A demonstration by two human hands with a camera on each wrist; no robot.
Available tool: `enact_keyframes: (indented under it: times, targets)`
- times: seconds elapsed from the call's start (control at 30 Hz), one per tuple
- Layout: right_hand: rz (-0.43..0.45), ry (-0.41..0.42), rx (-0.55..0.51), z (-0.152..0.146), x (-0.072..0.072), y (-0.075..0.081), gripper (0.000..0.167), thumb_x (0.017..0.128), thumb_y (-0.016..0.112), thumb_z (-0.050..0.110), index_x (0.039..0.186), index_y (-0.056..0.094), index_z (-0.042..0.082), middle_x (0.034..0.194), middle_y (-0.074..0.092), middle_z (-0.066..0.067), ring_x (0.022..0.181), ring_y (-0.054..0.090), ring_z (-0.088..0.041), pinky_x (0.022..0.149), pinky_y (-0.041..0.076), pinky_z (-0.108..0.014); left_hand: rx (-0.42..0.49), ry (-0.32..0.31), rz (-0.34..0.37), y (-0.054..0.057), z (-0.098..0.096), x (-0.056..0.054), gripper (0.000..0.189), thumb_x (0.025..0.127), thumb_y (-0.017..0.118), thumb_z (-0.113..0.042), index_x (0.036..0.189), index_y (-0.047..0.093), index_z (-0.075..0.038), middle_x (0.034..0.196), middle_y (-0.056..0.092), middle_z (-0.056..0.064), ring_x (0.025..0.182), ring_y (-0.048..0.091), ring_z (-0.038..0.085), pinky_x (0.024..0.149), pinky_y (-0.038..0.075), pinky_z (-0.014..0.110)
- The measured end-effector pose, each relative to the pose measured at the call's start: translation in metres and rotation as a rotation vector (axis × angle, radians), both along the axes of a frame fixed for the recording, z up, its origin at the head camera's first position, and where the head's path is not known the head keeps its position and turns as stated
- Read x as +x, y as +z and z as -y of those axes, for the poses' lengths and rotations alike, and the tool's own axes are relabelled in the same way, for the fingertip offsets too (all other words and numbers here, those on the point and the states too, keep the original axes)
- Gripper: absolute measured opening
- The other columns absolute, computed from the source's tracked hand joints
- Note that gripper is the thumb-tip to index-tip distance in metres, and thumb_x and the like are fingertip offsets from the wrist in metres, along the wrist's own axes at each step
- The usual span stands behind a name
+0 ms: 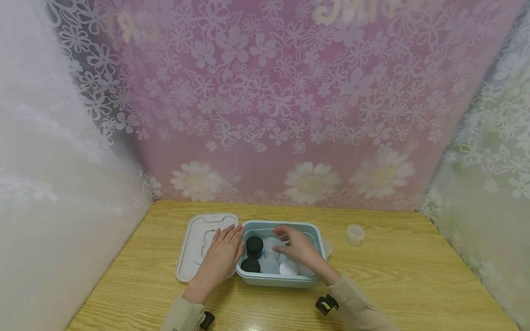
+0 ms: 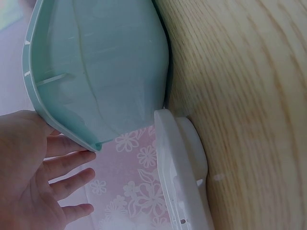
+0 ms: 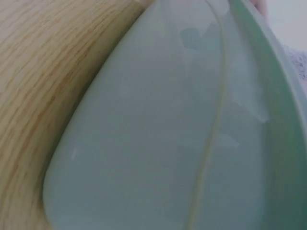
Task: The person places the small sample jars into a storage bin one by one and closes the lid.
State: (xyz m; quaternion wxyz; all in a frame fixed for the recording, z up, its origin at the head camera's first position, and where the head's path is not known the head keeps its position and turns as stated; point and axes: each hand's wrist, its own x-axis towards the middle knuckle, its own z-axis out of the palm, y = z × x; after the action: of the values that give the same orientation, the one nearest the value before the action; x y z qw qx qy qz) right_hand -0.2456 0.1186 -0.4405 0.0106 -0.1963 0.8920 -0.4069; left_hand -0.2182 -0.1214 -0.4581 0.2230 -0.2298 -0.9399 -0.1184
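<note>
A pale blue-green plastic bin (image 1: 281,281) stands on the table with several small round jars inside. Two have black lids, a rear black-lidded jar (image 1: 254,244) and a front black-lidded jar (image 1: 250,265); a white-lidded jar (image 1: 289,268) and translucent ones are beside them. My left hand (image 1: 223,248) rests against the bin's left rim, its fingers extended, as the left wrist view also shows. Over the bin's inside, my right hand (image 1: 297,246) has thumb and fingers spread apart beside a translucent jar (image 1: 271,244). The right wrist view shows only the bin's outer wall (image 3: 144,124).
A white lid (image 1: 190,250) lies left of the bin, partly behind my left hand. One small translucent cup (image 1: 355,235) stands on the wooden table (image 1: 397,266) to the right. Another clear item (image 1: 327,248) shows at the bin's right side. Flowered curtains surround the table.
</note>
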Motion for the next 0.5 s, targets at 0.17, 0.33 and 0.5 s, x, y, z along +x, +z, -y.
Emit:
enact_keyframes:
  times: [0.17,0.33,0.5]
  targets:
    - [-0.024,0.044,-0.116,-0.011,0.003,0.002,0.041,0.094,0.072,0.009,0.131,0.061,-0.003,0.127,0.064,-0.023,0.114,0.062,-0.044,0.096,0.054,-0.052,-0.014,0.011,0.017,-0.001,0.000,0.000,0.042,0.102,0.060,-0.020,0.140,0.059,-0.001,0.142,0.059,0.014,0.135,0.050,0.035,0.113,0.037,0.059]
    - [-0.104,0.062,-0.231,-0.021,0.007,0.002,0.041,0.094,0.072,0.009,0.133,0.061,0.000,0.129,0.064,-0.020,0.116,0.062,-0.044,0.097,0.054,-0.052,-0.011,0.011,0.022,-0.002,0.000,-0.001,0.042,0.103,0.060,-0.020,0.140,0.059,-0.001,0.142,0.058,0.014,0.136,0.050,0.035,0.114,0.037,0.059]
    - [-0.193,0.053,-0.311,-0.030,0.008,0.002,0.040,0.093,0.074,0.011,0.131,0.064,0.004,0.128,0.066,-0.015,0.116,0.064,-0.037,0.097,0.053,-0.053,-0.003,0.006,0.017,-0.002,0.001,0.000,0.042,0.102,0.061,-0.019,0.140,0.059,-0.001,0.142,0.059,0.014,0.135,0.050,0.035,0.113,0.037,0.060]
